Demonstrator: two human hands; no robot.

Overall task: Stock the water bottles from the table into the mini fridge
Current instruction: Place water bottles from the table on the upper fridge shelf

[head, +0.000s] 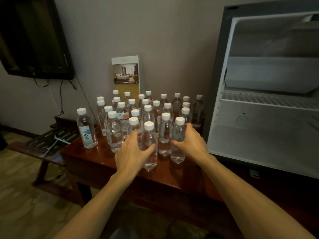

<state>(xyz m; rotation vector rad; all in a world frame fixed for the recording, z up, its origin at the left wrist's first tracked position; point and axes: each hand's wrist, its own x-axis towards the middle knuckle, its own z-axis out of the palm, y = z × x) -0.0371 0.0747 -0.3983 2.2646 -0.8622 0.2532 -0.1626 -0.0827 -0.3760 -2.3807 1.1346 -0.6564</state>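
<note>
- The mini fridge [255, 138] stands open just right of the counter, its white inside facing this way, with a wire shelf [267, 99] across the upper part.
- A dark television [34, 37] hangs on the wall at upper left.
- The counter [103, 152], of reddish wood, carries the water bottles [146, 107], all upright with white caps and crowded in rows (one labelled bottle [86, 130] stands apart at the left).
- A brochure [126, 75] leans on the wall behind them.
- The left hand [133, 152] curls round the middle bottle [150, 157] of the front row, thumb across its front.
- The right hand [191, 142] wraps the right bottle [178, 131], fingers behind, thumb in front; both bottles' bases sit on the counter.
</note>
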